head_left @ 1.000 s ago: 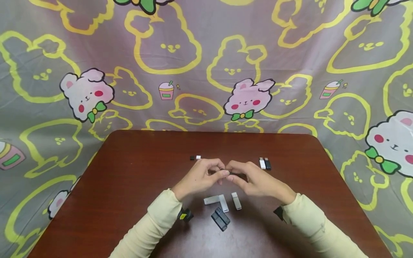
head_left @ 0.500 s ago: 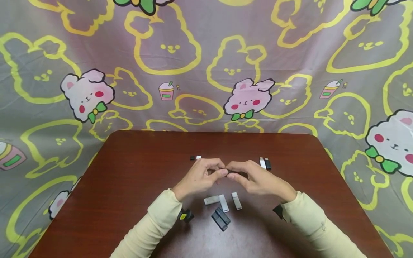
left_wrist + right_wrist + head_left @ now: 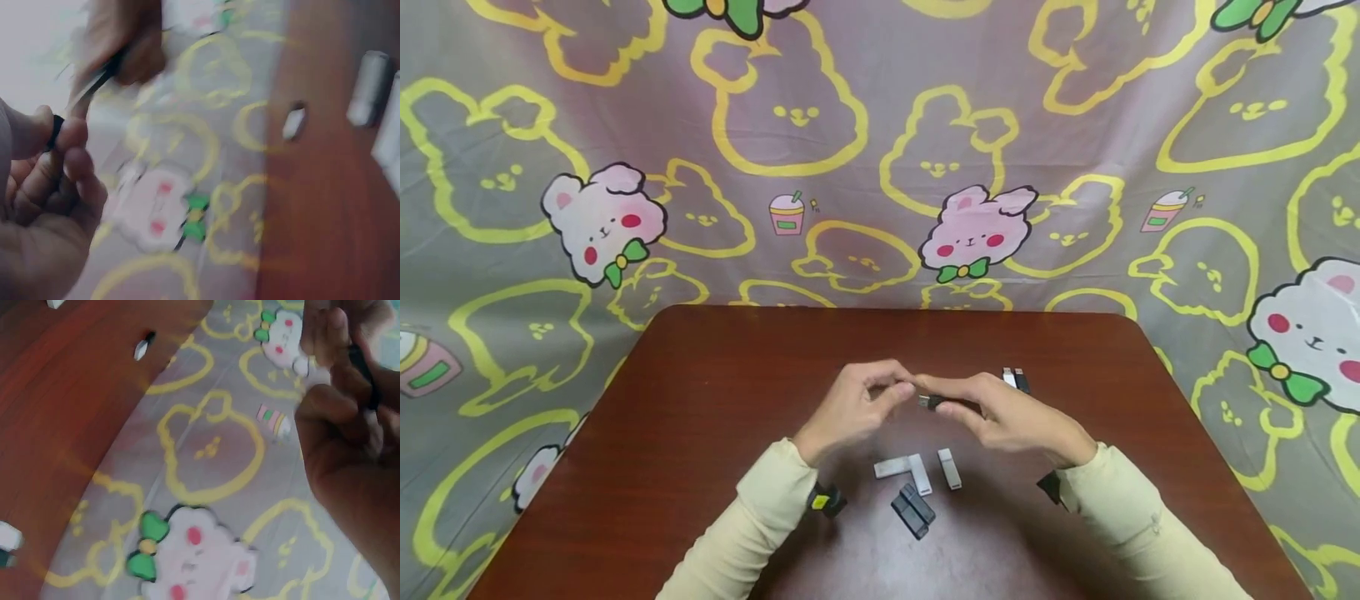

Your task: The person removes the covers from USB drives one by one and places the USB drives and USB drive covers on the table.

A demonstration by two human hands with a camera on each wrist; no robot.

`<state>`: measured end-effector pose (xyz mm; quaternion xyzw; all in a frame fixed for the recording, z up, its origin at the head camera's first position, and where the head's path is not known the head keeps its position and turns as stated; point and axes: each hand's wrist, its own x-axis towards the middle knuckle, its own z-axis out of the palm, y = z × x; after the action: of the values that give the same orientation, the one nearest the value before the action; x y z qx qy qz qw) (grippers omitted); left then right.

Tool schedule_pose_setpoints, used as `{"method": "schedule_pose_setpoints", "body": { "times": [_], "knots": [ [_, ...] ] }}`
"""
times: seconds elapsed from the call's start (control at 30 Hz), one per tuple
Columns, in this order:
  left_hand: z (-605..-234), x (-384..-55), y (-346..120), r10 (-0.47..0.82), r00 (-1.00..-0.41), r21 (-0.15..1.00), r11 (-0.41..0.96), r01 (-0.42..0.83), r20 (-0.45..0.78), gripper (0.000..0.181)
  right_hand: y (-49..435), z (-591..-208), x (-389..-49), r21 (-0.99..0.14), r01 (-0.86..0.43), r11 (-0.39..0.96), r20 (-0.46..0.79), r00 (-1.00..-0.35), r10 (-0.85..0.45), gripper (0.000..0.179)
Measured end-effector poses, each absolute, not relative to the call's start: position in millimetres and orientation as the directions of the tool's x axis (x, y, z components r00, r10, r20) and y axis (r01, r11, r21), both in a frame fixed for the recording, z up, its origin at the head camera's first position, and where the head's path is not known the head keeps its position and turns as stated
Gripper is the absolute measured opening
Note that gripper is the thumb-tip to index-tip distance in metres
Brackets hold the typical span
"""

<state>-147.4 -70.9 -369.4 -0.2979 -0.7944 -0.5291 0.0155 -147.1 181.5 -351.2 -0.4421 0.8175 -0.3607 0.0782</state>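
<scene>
My right hand (image 3: 1011,417) pinches a black USB flash drive (image 3: 929,402), whose metal plug shows bare and points at my left hand. Between the thumb and fingertips of my left hand (image 3: 859,408) is a small black cap (image 3: 55,132), seen in the left wrist view. A short gap separates cap and plug. The right wrist view shows the dark drive (image 3: 365,375) lying along the right fingers. Near the hands on the table lie several capped drives: white ones (image 3: 920,473) and two dark ones (image 3: 913,510) side by side.
A white drive and a black drive with bare plugs (image 3: 1016,380) lie far right, partly behind my right hand. Two small caps (image 3: 144,345), one white and one black, show in the right wrist view. The brown table (image 3: 700,433) meets a patterned curtain (image 3: 850,167) behind.
The left hand has drawn away to the left with the cap, so the drive's metal plug is now bare. It now hides the two small caps on the table in the head view.
</scene>
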Motion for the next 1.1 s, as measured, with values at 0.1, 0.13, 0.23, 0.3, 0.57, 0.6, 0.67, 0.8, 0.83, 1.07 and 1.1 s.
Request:
{"method": "schedule_pose_setpoints", "body": {
  "times": [0.1,0.13,0.23,0.3,0.57,0.6,0.67,0.8,0.83,1.07,1.1],
  "knots": [
    [-367,-151,-85,0.363,-0.864,0.859,0.245,0.449,0.349,0.007,191,-351,-145,-0.666,-0.614,0.423,0.145,-0.663,-0.734,0.053],
    [-367,-152,-88,0.348,-0.873,0.863,0.253,0.437,0.341,0.006,193,-351,-144,-0.672,-0.592,0.444,0.135,-0.688,-0.713,0.053],
    [-369,-155,-92,0.375,-0.875,0.851,0.304,0.427,0.305,0.008,197,-351,-145,-0.683,-0.550,0.480,0.144,-0.746,-0.650,0.045],
    [-371,-155,-92,0.401,-0.868,0.835,0.335,0.436,0.292,0.014,198,-351,-147,-0.696,-0.540,0.474,0.164,-0.762,-0.627,0.031],
    [-375,-152,-91,0.398,-0.876,0.781,0.439,0.444,0.274,0.026,200,-345,-160,-0.727,-0.471,0.500,0.237,-0.855,-0.461,0.008],
    [-375,-152,-91,0.404,-0.876,0.780,0.444,0.440,0.264,0.029,201,-345,-162,-0.729,-0.454,0.512,0.244,-0.871,-0.426,0.008],
    [-376,-152,-91,0.427,-0.868,0.769,0.455,0.450,0.255,0.033,205,-343,-167,-0.735,-0.415,0.537,0.247,-0.901,-0.357,0.010],
    [-377,-150,-93,0.461,-0.851,0.743,0.470,0.476,0.253,0.038,213,-343,-178,-0.756,-0.309,0.577,0.193,-0.947,-0.256,0.019],
    [-378,-150,-94,0.465,-0.846,0.734,0.475,0.486,0.259,0.038,215,-344,-182,-0.761,-0.285,0.582,0.175,-0.955,-0.238,0.021],
    [-383,-151,-95,0.471,-0.811,0.675,0.476,0.564,0.346,0.030,226,-353,-200,-0.774,-0.144,0.616,0.074,-0.988,-0.137,0.031],
    [-383,-151,-95,0.473,-0.805,0.668,0.473,0.575,0.359,0.029,227,-355,-201,-0.775,-0.122,0.621,0.055,-0.991,-0.125,0.032]
  ]
}}
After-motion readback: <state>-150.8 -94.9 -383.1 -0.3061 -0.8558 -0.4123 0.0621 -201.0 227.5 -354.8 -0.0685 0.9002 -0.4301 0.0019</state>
